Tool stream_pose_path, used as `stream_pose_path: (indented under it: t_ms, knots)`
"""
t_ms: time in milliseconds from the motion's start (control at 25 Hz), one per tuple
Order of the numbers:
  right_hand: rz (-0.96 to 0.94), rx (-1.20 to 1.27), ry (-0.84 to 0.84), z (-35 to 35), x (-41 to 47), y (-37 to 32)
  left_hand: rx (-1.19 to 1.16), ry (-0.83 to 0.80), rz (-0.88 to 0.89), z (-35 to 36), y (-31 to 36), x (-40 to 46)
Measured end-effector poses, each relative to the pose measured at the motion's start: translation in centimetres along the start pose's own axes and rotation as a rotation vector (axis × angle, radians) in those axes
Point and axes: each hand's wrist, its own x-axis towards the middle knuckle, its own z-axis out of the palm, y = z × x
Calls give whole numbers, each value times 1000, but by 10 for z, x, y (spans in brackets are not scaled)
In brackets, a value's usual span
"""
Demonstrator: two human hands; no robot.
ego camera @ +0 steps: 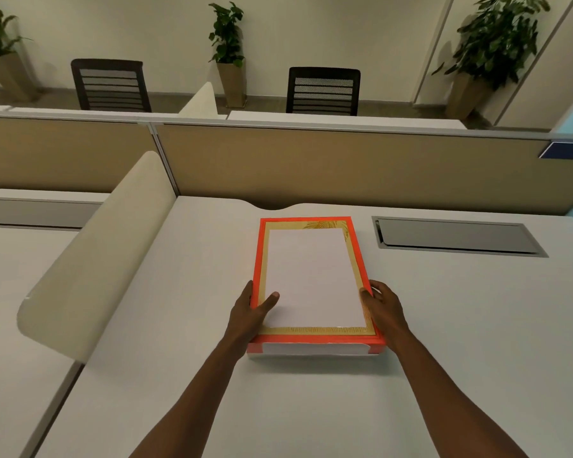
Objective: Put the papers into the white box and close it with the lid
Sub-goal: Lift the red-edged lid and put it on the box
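One item of readable text is present: a dark blue plate (568,150) fixed to the top rail of the tan partition (344,166), at that partition's far right end. It carries white italic digits. The legible characters are "43", followed by a third digit cut off by the frame edge, which cannot be identified. No other label, brand or number can be read.

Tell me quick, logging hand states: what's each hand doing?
Left hand: gripping the lid's left edge, thumb on top.
Right hand: gripping the lid's right edge.
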Motion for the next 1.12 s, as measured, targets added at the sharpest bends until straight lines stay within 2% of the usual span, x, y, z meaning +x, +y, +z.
stream_pose_path:
  t_ms: [160, 360, 760, 960, 1120]
  knots:
    - [-35, -22, -31, 0, -6, 10, 59, -9, -26, -3, -8, 0]
    - [-81, -217, -65, 4, -20, 15, 133, -20, 37, -1, -25, -9]
    - [-214, -448, 68, 19, -25, 21, 239, 110, 98, 16, -35, -16]
    - [-227, -443, 33, 20, -30, 29, 300, 180, 109, 18, -41, -17]
    - [-263, -426, 90, 29, -52, 48, 304, 162, 138, 19, -49, -22]
